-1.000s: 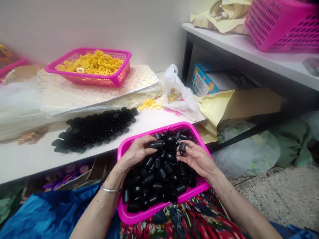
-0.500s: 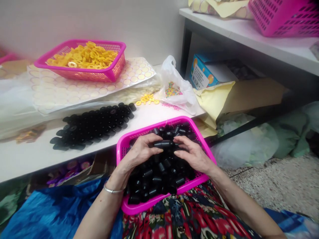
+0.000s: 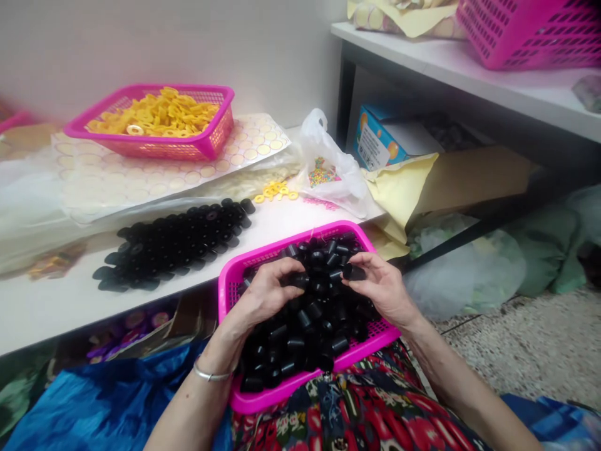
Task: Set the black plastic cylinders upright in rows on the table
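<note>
"What are the hands doing in the head view?"

"The left hand is closing thumb and fingertips around a black cylinder, the gap being only as wide as the piece. The right hand is pinching a second cylinder the same way, apart from the first."

"And where are those pieces sitting?"

"Both are showing over the pink basket, which is resting on the person's patterned garment and carrying a heap of loose black cylinders. Whether the left one is touching the heap, I cannot tell. Further black cylinders are standing packed together on the bench, beyond the basket to the left."

"How are you expecting one to handle?"

"I'm guessing light and stiff, probably hard plastic. The sides are shining, so I'm expecting some slipperiness, but hardly any fragility."

"Where would you be taking hold?"

"Around the curved side, thumb opposing fingertips, leaving the flat ends free. The fingers are partly hiding the left piece, so I'm judging its ends poorly."
</note>
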A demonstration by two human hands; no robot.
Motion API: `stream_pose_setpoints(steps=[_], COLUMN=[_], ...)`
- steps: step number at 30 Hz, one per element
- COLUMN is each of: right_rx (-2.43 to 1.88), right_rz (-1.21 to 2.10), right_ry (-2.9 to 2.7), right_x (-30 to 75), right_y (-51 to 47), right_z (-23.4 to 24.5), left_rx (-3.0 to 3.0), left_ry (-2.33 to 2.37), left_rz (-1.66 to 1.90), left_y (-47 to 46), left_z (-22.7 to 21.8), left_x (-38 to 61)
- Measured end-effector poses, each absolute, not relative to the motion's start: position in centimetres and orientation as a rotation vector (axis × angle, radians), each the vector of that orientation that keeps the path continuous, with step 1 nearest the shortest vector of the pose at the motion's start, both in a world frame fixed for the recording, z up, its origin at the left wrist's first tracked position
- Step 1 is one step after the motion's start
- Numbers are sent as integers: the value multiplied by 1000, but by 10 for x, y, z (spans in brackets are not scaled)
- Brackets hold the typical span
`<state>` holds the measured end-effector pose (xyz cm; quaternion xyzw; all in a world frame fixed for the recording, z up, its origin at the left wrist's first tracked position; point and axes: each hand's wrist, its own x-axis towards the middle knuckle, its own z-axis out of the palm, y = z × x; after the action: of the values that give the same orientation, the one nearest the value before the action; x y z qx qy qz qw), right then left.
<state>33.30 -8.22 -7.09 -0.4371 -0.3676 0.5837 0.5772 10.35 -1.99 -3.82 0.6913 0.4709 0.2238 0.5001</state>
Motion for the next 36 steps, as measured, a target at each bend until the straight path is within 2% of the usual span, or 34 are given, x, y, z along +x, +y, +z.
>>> stream_pose_setpoints(steps=[4, 9, 17, 23, 26, 29, 32, 36], right_rx=[-1104, -1144, -1164, -1121, -1090, -1045, -1000, -987], right_rz=[1197, 1243, 1125, 1150, 1237, 1271, 1255, 1171], right_ry=[-937, -784, -856, -914, -873, -842, -855, -923], right_x=[350, 360, 361, 359, 352, 347, 342, 334], right_y=[-92, -107, -111, -109, -109, -107, -103, -94], right_z=[-70, -70, -76, -78, -76, -72, -65, -49], left_rx=[1922, 2127, 2699, 2711, 2629, 2386, 1751, 1061], left_ry=[1234, 1209, 1373, 1320, 1314, 1335, 1291, 1036], left_rz=[554, 542, -10, -36, 55, 388, 754, 843], left_y=[-12, -4, -1, 6, 10, 7, -5, -27], left_z=[-40, -42, -50, -54, -57, -56, -46, -28], left_x=[101, 108, 142, 146, 144, 141, 139, 139])
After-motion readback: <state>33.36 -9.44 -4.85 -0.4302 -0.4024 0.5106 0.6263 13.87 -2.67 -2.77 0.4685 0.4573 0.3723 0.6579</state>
